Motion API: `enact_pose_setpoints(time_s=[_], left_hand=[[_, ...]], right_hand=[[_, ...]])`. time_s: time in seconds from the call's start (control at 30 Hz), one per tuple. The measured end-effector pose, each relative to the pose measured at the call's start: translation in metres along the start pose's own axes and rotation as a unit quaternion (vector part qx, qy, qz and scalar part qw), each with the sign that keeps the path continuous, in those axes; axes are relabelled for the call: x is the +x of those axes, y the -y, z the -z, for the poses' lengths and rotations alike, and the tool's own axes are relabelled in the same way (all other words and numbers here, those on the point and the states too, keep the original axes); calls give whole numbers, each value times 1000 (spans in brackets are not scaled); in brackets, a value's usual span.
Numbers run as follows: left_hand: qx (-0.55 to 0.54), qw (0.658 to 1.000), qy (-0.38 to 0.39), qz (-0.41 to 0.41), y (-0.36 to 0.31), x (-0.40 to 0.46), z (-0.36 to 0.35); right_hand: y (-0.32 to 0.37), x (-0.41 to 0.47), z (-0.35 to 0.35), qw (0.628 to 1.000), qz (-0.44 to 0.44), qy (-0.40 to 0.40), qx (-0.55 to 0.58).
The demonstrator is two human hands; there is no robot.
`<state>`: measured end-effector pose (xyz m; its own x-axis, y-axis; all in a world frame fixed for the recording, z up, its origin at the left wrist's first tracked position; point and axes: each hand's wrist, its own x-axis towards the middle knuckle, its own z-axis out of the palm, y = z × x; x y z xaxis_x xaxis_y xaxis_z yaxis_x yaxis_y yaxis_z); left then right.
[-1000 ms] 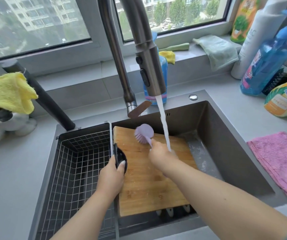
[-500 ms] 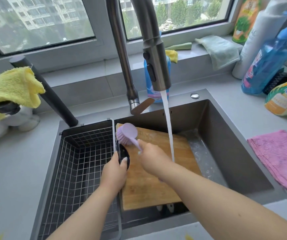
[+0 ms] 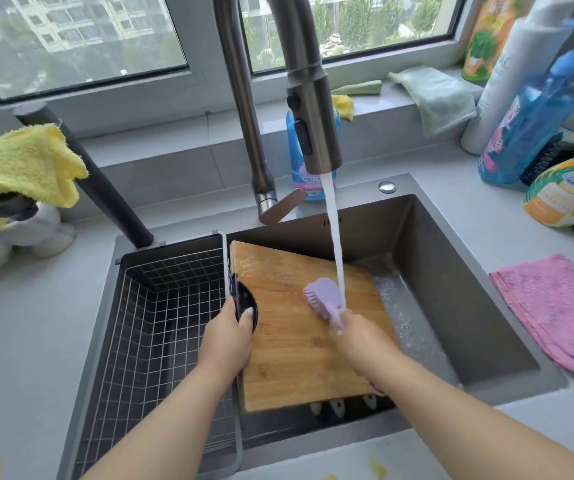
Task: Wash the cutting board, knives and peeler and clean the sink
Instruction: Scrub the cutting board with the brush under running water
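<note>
- Right hand [image 3: 358, 336]: fingers curled round the handle of the lilac dish brush [image 3: 323, 297]; bristle head bears on the cutting board [image 3: 299, 348], right of centre. The water stream [image 3: 335, 244] from the faucet [image 3: 313, 116] lands at the brush handle and knuckles.
- Left hand [image 3: 228, 341]: grips the board's left edge at its black round handle [image 3: 245, 304], thumb laid over the dark disc, remaining fingers hidden beneath the edge.
- Cutting board: wooden, lies tilted inside the sink [image 3: 451, 289], left edge against the wire drain basket [image 3: 161, 323], wet across its face.
- Handling judgement: the board appears stiff and fairly heavy, and slippery while wet; the edge at the black handle is the soundest hold, with a full wrap rather than a pinch.
- Pale rounded tips [image 3: 337, 408], possibly utensil handles, show under the board's near edge; what they are cannot be told.
- On the table right of the sink: a pink cloth [image 3: 555, 310].
</note>
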<state>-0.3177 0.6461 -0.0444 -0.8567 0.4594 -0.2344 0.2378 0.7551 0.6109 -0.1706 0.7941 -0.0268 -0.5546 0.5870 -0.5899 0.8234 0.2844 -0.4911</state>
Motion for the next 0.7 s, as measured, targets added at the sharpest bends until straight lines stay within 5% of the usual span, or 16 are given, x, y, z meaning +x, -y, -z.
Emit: enact_pose_setpoints(time_s=[0.1,0.27,0.4,0.6,0.7], left_hand=[[-5,1000,-2,0,-2,0,1],[2,1000,7,18,-1,-1,0],[-2,1000,0,5,0,1,0],[-1,1000,-2,-3,-1,-2,0],[-7,1000,-4,-3,-2,-1,1]], right_hand=[[19,-16,-11,997,75,29,0],[9,10,9,1000,-18,-8,12],[13,-33,-14,998,62,20,-1],[-9,7,8,1000,-29,-3,6],[0,-36,-9,997,45,30,61]])
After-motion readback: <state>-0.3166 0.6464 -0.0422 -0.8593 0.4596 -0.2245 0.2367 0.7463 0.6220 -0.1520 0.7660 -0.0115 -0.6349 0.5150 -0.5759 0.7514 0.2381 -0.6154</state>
